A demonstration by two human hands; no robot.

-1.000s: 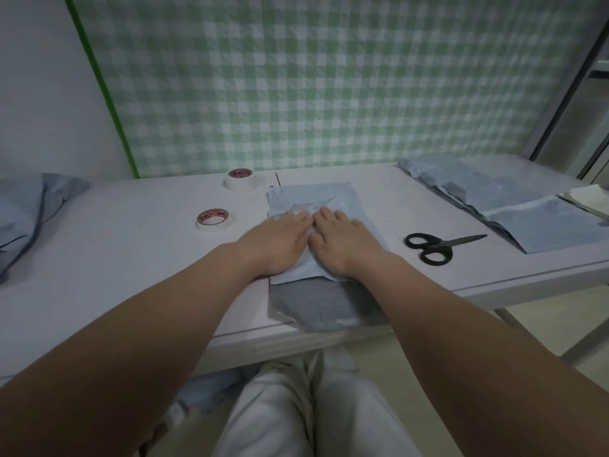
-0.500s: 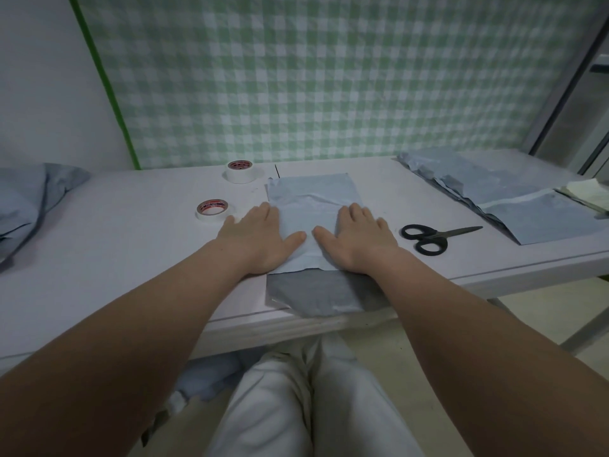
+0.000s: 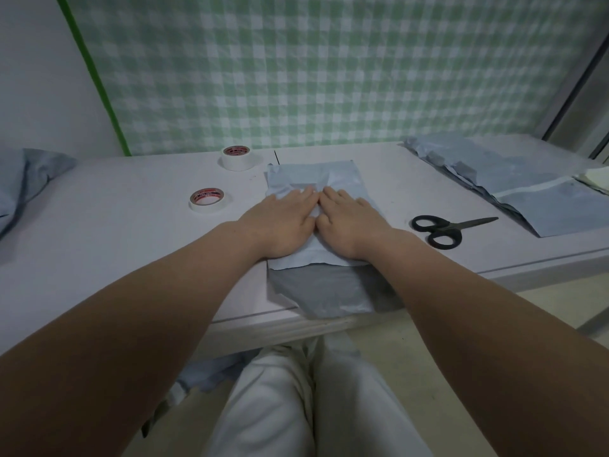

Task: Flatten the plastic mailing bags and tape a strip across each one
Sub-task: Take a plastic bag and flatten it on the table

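Palms down on the bag (image 3: 304, 175), centre frame.
My left hand (image 3: 280, 222) and right hand (image 3: 350, 225) press flat, fingers straight, side by side on its middle; it runs lengthwise away from me. Beyond, left of centre, the tape (image 3: 208, 200) lies nearest my left hand.

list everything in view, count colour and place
pale blue plastic mailing bag: 1, blue, grey near end, table centre under both hands
white tape rolls with red-printed cores: 2, white, left of the bag, one farther back
black-handled scissors: 1, black, right of the bag
heap of blue plastic bags: count unclear, blue, table's right end
crumpled blue-grey material: 1, blue-grey, far left
white table: 1, white, beneath all
green checked cloth: 1, green and white, on the wall
left hand, right hand: 2, flat side by side on the bag
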